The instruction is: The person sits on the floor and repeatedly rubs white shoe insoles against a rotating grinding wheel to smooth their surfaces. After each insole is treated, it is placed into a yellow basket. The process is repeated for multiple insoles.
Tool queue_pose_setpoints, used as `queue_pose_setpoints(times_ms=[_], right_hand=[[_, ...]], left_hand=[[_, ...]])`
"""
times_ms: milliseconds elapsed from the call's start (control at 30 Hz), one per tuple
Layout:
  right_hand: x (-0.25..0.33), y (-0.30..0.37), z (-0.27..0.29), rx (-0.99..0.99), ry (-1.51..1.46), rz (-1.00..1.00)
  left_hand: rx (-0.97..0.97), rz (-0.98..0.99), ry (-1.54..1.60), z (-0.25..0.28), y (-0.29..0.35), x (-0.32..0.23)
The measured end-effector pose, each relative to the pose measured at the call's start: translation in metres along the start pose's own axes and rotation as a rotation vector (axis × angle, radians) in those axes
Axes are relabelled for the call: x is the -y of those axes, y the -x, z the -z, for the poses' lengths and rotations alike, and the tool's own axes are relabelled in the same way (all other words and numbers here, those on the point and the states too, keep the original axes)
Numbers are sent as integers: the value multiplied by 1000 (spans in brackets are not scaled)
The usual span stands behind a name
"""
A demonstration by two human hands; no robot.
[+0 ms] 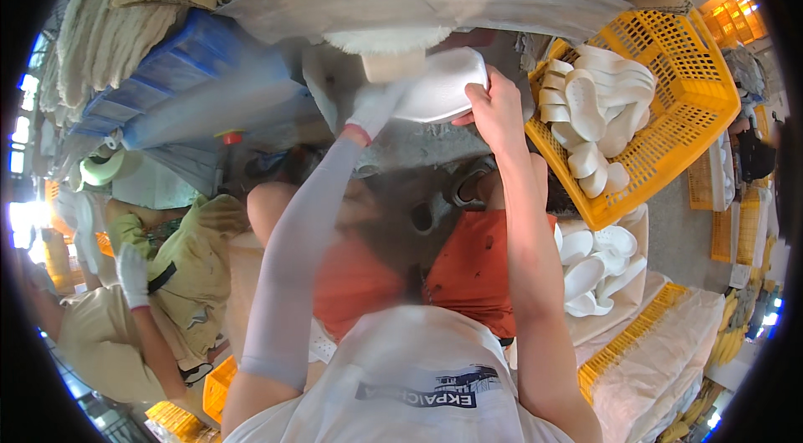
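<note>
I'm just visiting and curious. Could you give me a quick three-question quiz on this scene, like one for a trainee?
1. True or false: the worker's right hand wears a white glove.

2. Which colour is the crate that holds the pile of pale footwear?
a) blue
b) yellow
c) green

3. What is the right hand gripping?

Key:
1. False: the right hand is bare; the left hand is the gloved one.
2. b.
3. A white, shoe-shaped piece.
</note>
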State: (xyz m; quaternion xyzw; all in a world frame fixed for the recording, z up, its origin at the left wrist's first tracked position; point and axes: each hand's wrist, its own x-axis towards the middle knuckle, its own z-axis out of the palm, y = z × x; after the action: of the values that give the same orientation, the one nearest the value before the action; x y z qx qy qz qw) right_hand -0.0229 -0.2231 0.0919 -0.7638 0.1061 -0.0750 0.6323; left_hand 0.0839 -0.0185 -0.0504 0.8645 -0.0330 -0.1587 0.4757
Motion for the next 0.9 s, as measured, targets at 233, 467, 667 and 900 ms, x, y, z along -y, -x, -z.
queue_pose_setpoints(times_ms=[233, 467, 667, 900], right_hand=[[-21, -31, 3, 78, 97, -136], [-18, -40, -7, -3, 345, -57], [-28, -21, -27, -99, 394, -55], [-33, 11, -48, -110, 216, 43]], left_hand=[[-45, -102, -145, 14, 41, -29], [159, -149, 19, 35, 58, -50], [334, -29, 699, 11, 63, -24], [288, -187, 635, -11, 31, -20]])
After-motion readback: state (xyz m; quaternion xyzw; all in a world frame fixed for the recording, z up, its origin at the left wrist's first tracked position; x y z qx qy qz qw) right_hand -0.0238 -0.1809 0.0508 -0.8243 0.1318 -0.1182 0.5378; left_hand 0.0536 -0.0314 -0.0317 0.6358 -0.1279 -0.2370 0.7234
